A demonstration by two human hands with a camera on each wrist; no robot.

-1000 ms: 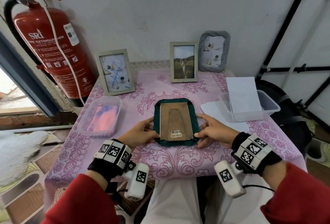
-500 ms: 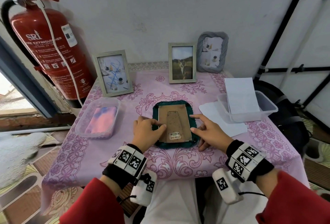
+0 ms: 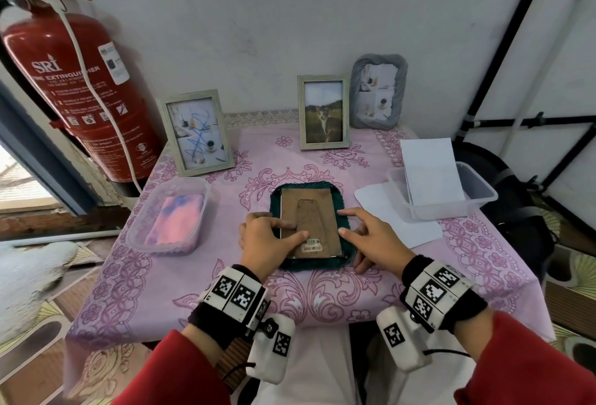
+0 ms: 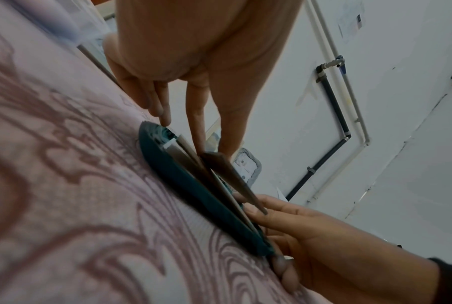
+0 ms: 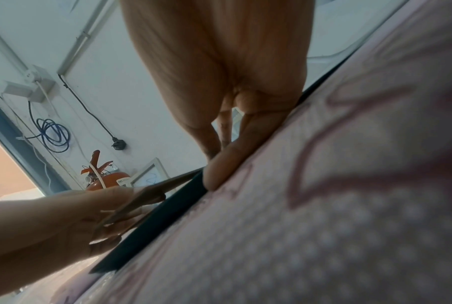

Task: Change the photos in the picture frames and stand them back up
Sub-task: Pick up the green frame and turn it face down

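Note:
A dark green frame (image 3: 308, 263) lies face down at the middle of the table, its brown backing board (image 3: 317, 211) up. My left hand (image 3: 295, 231) pinches the board's left edge, thumb across it near the barcode sticker. In the left wrist view the board (image 4: 214, 181) and its stand leg (image 4: 227, 170) sit raised a little off the frame (image 4: 193, 197). My right hand (image 3: 342, 222) rests at the right rim, index finger straight, thumb against the board's edge. In the right wrist view its fingertips (image 5: 217, 170) touch the frame's edge (image 5: 154, 222).
Three frames stand by the back wall: pale ones (image 3: 196, 132) (image 3: 324, 112) and a grey one (image 3: 379, 95). A tub (image 3: 138, 237) with a pink-blue print sits left, and a tub (image 3: 480, 198) of white sheets (image 3: 432, 172) right. A fire extinguisher (image 3: 80, 98) hangs far left.
My left hand moved from the frame's left side onto the backing board and took hold of its edge. My right index finger straightened along the right rim.

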